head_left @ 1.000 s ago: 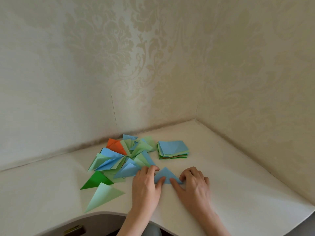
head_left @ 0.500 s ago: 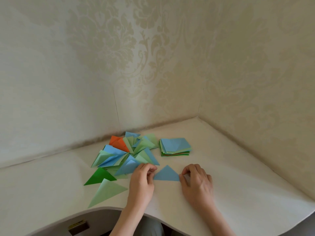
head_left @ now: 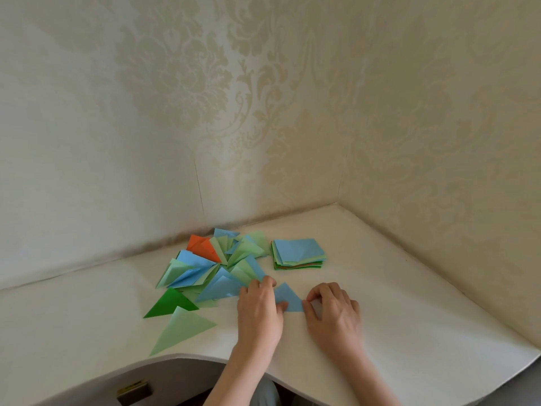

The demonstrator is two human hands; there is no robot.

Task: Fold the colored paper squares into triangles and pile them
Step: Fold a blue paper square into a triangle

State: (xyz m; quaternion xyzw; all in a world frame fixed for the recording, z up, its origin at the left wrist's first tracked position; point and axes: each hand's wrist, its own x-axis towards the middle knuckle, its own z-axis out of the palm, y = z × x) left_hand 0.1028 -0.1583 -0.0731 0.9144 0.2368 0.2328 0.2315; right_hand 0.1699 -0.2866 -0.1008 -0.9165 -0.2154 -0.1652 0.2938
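On the left, a loose pile of folded triangles (head_left: 216,268) shows much done. The left hand (head_left: 259,309) and right hand (head_left: 333,310) each pinch the near-centre blue triangle (head_left: 288,298). Far right, a stack of unfolded squares (head_left: 298,253) remains.

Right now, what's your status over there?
Both hands pinching the blue triangle flat on the table. Folded pile left, unfolded stack behind. Nothing in the way.
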